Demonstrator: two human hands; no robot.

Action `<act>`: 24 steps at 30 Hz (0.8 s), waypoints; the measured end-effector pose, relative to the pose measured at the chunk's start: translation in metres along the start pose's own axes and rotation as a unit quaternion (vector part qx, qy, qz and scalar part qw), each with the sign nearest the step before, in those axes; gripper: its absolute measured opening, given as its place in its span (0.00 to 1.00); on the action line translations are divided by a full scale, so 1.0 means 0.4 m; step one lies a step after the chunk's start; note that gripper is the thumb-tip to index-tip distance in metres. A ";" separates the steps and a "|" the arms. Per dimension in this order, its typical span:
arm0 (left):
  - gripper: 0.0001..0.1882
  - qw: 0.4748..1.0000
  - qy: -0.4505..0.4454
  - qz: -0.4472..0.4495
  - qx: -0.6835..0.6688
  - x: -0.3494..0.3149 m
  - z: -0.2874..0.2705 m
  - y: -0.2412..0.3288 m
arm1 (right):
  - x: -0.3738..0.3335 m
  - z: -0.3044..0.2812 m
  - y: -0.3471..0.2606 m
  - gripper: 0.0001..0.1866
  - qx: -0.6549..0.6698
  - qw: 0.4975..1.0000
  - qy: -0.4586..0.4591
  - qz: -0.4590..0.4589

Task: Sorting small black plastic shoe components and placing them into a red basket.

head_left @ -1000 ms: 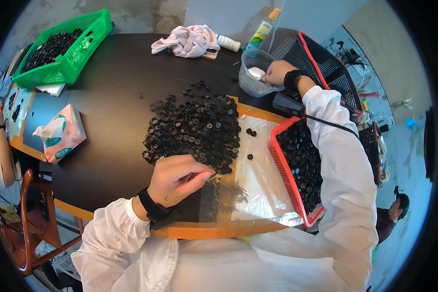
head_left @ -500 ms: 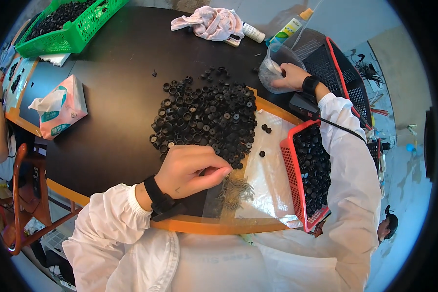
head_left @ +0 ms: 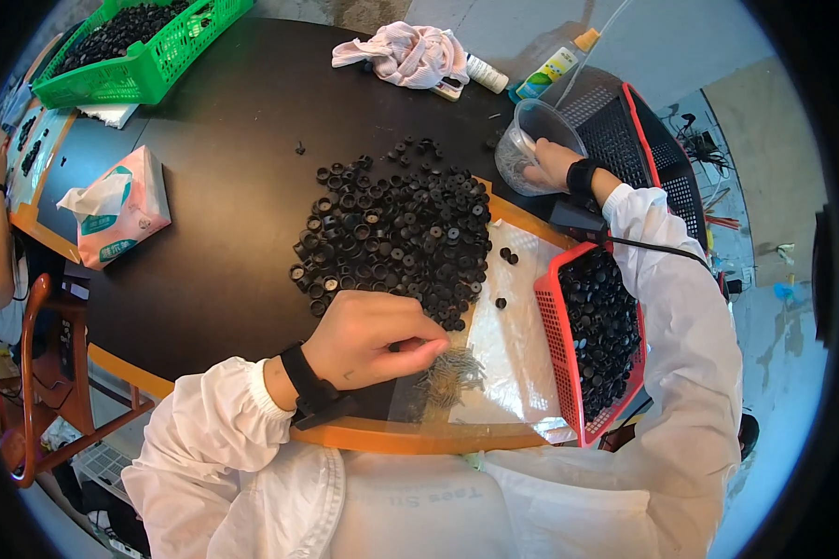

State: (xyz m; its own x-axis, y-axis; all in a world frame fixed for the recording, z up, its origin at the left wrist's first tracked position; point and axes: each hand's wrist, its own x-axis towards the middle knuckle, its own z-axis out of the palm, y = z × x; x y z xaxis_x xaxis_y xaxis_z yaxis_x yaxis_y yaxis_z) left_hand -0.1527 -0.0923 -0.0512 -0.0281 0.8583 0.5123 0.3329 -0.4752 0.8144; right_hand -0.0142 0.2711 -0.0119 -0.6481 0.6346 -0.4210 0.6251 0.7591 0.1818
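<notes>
My left hand is palm-down above the near edge of the black parts pile, thumb and forefinger drawn together. Whatever is between its fingertips is too small or hidden to name. Close under those fingertips lies a small heap of thin metal pins on a clear plastic sheet. My right hand reaches into a clear plastic tub at the far right; its fingers show blurred through the wall, so their grip is unclear. Small round black caps are spread in a big pile in mid-table.
A red basket of black parts stands at the right, beneath my right forearm. Black crates are behind it. A tissue box, green basket, pink cloth and bottle surround the pile. Another person's arm shows far left.
My right hand has gone a little deeper into the tub. My left hand has shifted slightly to the right, near the pins. The whole view has tilted slightly.
</notes>
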 end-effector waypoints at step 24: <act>0.02 1.000 -0.012 0.020 0.003 -0.010 0.008 0.003 | 0.012 -0.068 0.070 0.14 0.069 0.996 0.055 0.023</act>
State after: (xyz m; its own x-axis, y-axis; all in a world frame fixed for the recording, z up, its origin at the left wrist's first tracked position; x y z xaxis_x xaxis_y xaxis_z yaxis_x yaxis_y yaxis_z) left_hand -0.1491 -0.0955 -0.0532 0.0075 0.8425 0.5387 0.3381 -0.5091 0.7915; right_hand -0.0116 0.2994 0.0154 -0.6571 0.6857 -0.3130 0.7035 0.7071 0.0720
